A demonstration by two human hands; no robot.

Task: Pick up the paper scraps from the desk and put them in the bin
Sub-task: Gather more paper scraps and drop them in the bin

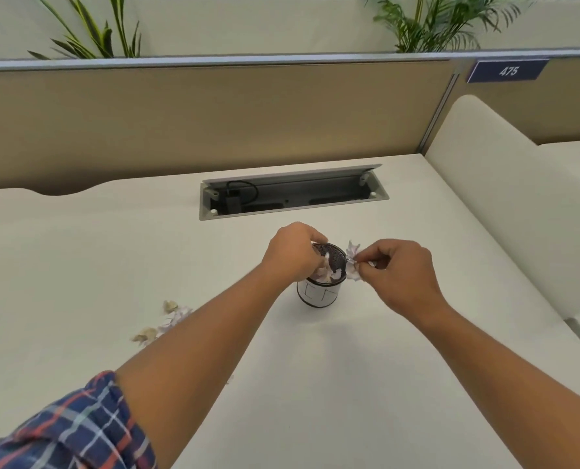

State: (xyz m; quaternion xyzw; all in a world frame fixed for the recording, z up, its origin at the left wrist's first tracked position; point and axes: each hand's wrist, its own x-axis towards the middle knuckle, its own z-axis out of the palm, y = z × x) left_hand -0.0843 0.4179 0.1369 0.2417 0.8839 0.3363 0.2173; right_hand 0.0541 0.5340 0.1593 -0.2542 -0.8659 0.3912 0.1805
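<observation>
A small black mesh bin point(319, 294) stands in the middle of the white desk point(78, 265), with several crumpled paper scraps point(329, 274) inside. My left hand point(292, 253) hovers over the bin's mouth, fingers curled down into it around a scrap. My right hand point(401, 274) is just right of the rim and pinches a crumpled pale scrap point(352, 262) between thumb and fingertips. More scraps point(166, 321) lie on the desk to the left, partly hidden behind my left forearm.
An open cable tray point(292, 194) is sunk into the desk behind the bin. A beige partition point(214, 123) runs along the back, with plants above it. A cream side divider point(495, 211) bounds the desk on the right.
</observation>
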